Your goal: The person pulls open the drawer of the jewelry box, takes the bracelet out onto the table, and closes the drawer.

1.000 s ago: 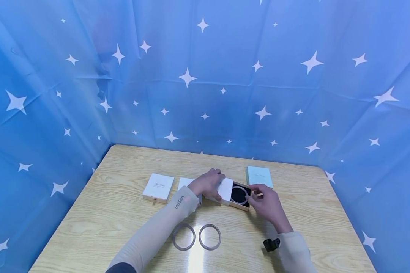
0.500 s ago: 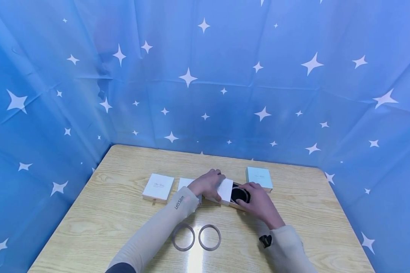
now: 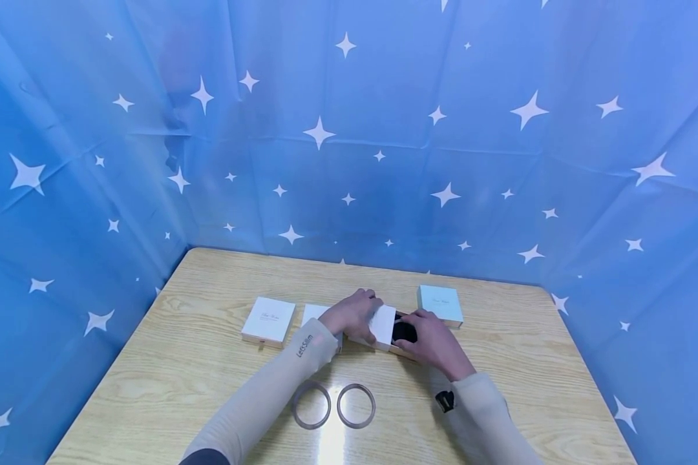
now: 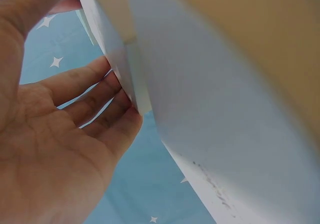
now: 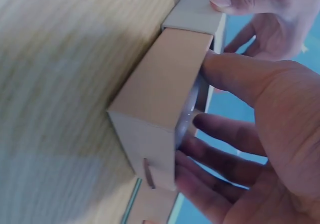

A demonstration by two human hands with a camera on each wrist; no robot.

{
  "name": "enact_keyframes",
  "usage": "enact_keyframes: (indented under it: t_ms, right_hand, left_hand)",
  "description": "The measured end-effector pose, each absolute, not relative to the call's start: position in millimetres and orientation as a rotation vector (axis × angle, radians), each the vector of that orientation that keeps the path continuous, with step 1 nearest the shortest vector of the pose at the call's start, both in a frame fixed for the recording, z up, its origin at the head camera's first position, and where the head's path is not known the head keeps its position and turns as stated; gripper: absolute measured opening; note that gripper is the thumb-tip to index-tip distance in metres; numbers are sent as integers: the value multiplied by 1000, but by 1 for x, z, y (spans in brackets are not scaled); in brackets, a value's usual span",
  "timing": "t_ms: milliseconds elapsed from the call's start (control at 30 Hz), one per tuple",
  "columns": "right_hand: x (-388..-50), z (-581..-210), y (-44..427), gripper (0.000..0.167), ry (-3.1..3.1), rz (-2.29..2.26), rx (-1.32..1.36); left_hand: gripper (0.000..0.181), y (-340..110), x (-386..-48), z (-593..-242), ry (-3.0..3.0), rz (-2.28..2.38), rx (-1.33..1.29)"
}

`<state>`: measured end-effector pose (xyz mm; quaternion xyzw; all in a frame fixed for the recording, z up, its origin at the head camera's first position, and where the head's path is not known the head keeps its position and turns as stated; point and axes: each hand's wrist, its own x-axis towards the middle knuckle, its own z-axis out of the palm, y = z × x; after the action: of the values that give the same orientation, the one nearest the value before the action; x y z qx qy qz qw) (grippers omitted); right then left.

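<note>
White card forms the box sleeve [image 3: 386, 323] that the left hand [image 3: 356, 314] grips in the head view; from its right end juts a drawer [image 3: 401, 352] with a black lining, the right hand [image 3: 439, 342] spread over it. Nearer on the wooden table [image 3: 151, 374], a left ring [image 3: 310, 427] and a right ring [image 3: 356, 425] lie flat, just beside each other. A white box [image 3: 269, 319], a partly hidden box [image 3: 314, 312] and a pale blue box [image 3: 441, 303] flank the hands. From the left wrist, the fingertips touch the sleeve's edge; a white panel [image 4: 220, 98] fills the right foreground. From the right wrist, a pale ring [image 5: 188, 109] sits in the drawer; the right fingers stand apart, bent at the opening, whether pinching it I cannot tell.
</note>
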<state>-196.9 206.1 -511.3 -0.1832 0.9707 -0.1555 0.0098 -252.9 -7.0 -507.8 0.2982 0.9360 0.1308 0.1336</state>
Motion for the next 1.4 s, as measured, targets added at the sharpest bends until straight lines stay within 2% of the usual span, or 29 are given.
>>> enact_keyframes:
  t_ms: [333,900,1400]
  right_hand:
    - [-204,-504,195,53,2971,-405,-508]
    - [-208,-504,188,41,3003,-449,-435]
    - [-211,-500,181,41,2970,-321,-356]
  left_hand:
    - [81,-7,-254,-510,2708,403,853]
    - [78,-6,-253,-507,2710,370,878]
    - [79,-6,-253,-507,2718,377,884]
